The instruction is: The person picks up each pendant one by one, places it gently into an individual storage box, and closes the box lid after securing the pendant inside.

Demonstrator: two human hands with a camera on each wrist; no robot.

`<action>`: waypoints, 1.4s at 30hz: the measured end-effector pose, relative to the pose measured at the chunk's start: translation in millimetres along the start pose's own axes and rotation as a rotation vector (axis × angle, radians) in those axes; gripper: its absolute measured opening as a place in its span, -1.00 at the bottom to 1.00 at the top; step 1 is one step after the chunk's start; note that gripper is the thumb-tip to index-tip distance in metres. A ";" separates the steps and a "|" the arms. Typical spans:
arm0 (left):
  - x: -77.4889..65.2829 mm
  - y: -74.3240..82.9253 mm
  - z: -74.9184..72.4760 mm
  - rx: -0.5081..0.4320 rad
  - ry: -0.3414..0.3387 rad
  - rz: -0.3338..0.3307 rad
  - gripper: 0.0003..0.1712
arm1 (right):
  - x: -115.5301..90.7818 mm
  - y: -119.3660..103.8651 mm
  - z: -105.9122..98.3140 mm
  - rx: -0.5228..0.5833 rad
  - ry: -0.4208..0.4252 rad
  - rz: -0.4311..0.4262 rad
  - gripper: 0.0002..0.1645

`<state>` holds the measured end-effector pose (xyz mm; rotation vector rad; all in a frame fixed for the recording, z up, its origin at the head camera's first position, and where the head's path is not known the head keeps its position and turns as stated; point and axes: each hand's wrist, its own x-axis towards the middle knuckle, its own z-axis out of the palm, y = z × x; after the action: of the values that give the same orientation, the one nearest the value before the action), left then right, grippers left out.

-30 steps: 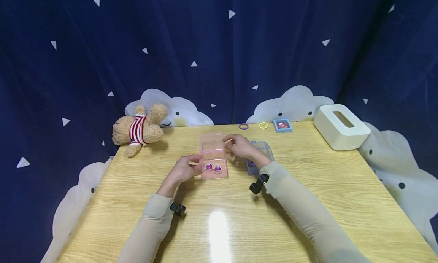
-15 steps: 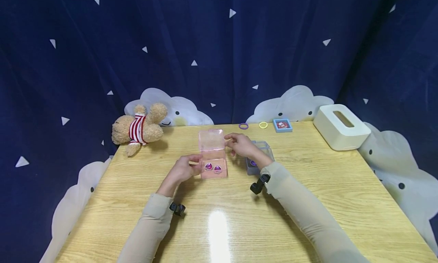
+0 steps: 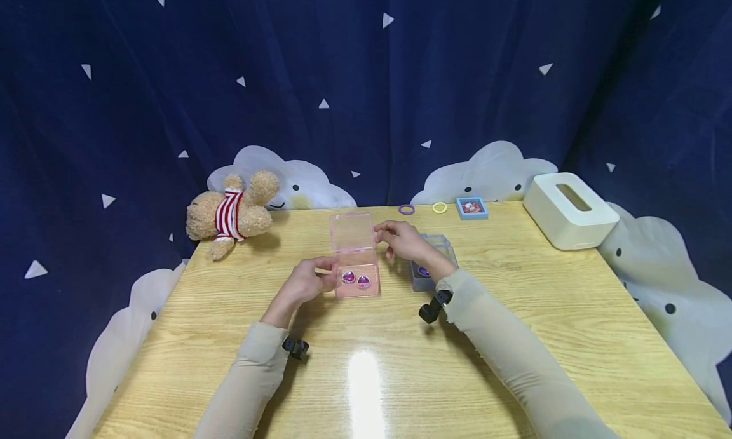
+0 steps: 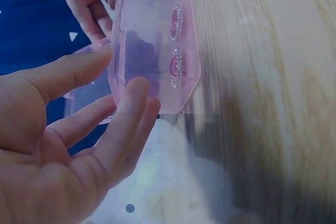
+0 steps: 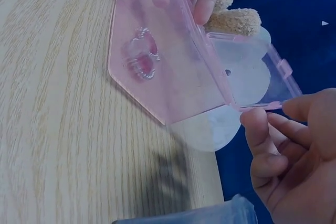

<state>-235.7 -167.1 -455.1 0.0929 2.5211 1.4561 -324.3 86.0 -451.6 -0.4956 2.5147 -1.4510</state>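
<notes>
A clear pink box (image 3: 357,289) stands open on the table, its hinged lid (image 3: 352,231) raised at the far side. Inside lie two magenta gems (image 3: 349,277) with beaded silvery edges. My left hand (image 3: 309,280) holds the box's left end, thumb at the back rim and fingers against the end wall in the left wrist view. With thumb and fingertips, my right hand (image 3: 400,240) pinches the lid's right edge, as the right wrist view shows. Beneath the right wrist is an open clear grey-blue box (image 3: 424,284) holding a purple gem, partly hidden by the forearm.
Along the back edge lie a purple ring (image 3: 406,209), a yellow ring (image 3: 440,208) and a small light-blue framed box (image 3: 471,208). A white tissue box (image 3: 563,216) stands back right. At back left lies a teddy bear (image 3: 229,213) in a striped shirt.
The pink lid has swung up from lower behind the box, its far edge rising with my right fingers on it. The left hand and the box base stay in place.
</notes>
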 end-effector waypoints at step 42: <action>-1.4 -4.5 -1.5 0.013 0.056 0.001 -0.48 | -16.4 -10.0 -1.0 -0.151 -0.139 -0.010 -0.74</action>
<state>-234.4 -170.9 -458.0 0.0565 2.5747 1.4630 -307.6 88.4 -442.3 -0.6122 2.5245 -1.1911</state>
